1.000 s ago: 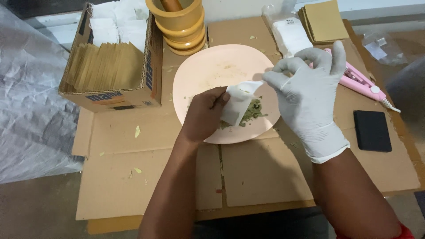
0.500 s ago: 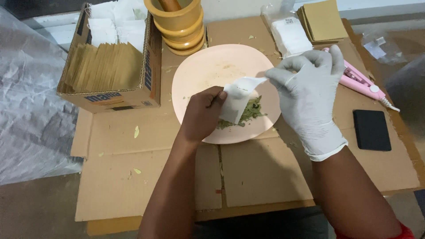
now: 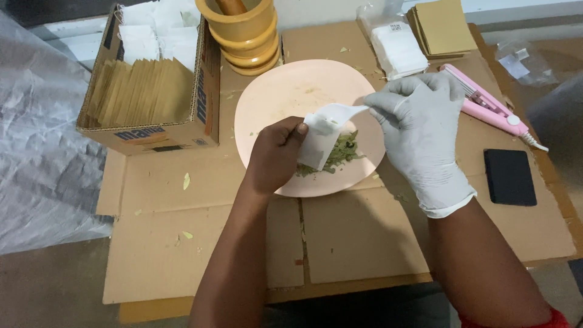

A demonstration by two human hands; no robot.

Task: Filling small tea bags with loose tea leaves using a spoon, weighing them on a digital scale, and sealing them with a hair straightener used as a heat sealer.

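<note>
Your left hand (image 3: 276, 155), bare, is clenched around a small white paper sachet (image 3: 317, 143), holding it tilted over the pink plate (image 3: 285, 97). Your right hand (image 3: 422, 130), gloved in white, grips the handle of a white plastic spoon (image 3: 340, 113) whose bowl sits at the sachet mouth. The green crushed herb (image 3: 337, 155) lies in a heap on the near right part of the plate, just below the sachet. Risk: the sachet mouth is narrow and soft, so a pinched thumb may close it and herb would spill off the spoon back onto the plate or over its near rim onto the cardboard-covered desk (image 3: 358, 237), where green flecks already lie. A steep spoon tilt would cause the same loss. Around you: a cardboard box (image 3: 152, 130) of brown envelopes stands left of the plate; a yellow mortar (image 3: 243, 33) stands behind it, close to the far rim; a pink sealing tool (image 3: 486, 106) and a black flat object (image 3: 509, 176) lie right of your gloved hand, near enough to be knocked by the wrist.
</note>
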